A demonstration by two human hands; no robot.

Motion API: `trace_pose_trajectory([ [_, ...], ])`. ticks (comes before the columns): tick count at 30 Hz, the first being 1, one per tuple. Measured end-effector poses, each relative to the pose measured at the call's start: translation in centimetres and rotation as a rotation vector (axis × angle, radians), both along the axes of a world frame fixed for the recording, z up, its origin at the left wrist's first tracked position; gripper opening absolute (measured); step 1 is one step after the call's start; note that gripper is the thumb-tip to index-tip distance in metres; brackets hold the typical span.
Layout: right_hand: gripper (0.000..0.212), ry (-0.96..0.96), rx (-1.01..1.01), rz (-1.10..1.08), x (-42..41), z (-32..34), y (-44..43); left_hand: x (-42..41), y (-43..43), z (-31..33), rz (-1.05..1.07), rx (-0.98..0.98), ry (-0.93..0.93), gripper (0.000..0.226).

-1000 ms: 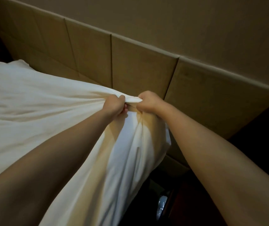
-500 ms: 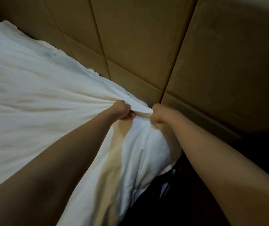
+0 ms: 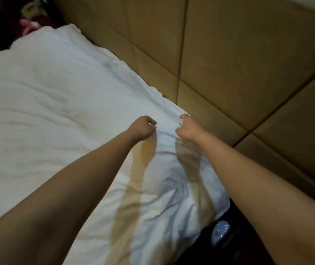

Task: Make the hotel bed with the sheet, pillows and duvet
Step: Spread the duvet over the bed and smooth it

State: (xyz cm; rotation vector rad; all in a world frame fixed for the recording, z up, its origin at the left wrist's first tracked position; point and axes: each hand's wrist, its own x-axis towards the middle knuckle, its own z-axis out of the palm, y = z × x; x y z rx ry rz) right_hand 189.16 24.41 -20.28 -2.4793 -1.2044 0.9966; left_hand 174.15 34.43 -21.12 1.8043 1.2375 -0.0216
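Observation:
A white duvet lies spread over the bed, wrinkled near its right corner by the headboard. My left hand and my right hand hover side by side just above that corner. The fingers of both are loosely curled and no cloth is between them. Both hands cast shadows on the duvet below. The fabric's edge runs along the headboard just beyond my right fingertips. No pillow is in view.
A tan padded headboard of square panels rises right behind the bed. A dark gap beside the bed at lower right holds a shiny bluish object. Something pink sits in the dark far left corner.
Both hands gripped the duvet's corner and pulled it toward the headboard. Now they have let go, the corner lies flat on the bed, and the view has swung left and back.

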Motion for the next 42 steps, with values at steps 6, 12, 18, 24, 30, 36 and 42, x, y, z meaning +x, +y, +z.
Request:
trace_pose_trajectory([
  [6, 0.058, 0.09, 0.089, -0.024, -2.2, 3.3, 7.9, -2.8, 8.8, 2.4, 0.099, 0.056, -0.084, 0.033],
  [12, 0.056, 0.09, 0.127, 0.042, -3.0, 4.7, 17.8, -3.2, 16.2, 3.3, 0.192, 0.08, -0.138, 0.032],
  [18, 0.062, 0.217, 0.099, 0.102, -4.2, 2.0, 27.1, -3.2, 23.4, 1.8, 0.331, 0.081, -0.106, 0.041],
  [24, 0.058, 0.272, 0.044, 0.229, -4.8, -1.1, 35.8, -3.5, 30.7, -0.4, 0.48, 0.047, -0.031, 0.047],
  [30, 0.06, 0.371, -0.037, 0.211, -4.6, -4.3, 42.5, -3.2, 36.6, -2.4, 0.569, -0.005, 0.045, 0.063],
  [36, 0.073, 0.454, -0.235, 0.113, -5.3, -7.3, 45.0, -2.7, 40.1, -4.8, 0.626, -0.183, 0.089, 0.059],
  [42, 0.022, 0.688, -0.173, 0.048, -6.0, -4.9, 44.4, -1.7, 40.4, -3.9, 0.529, -0.057, 0.288, 0.043],
])
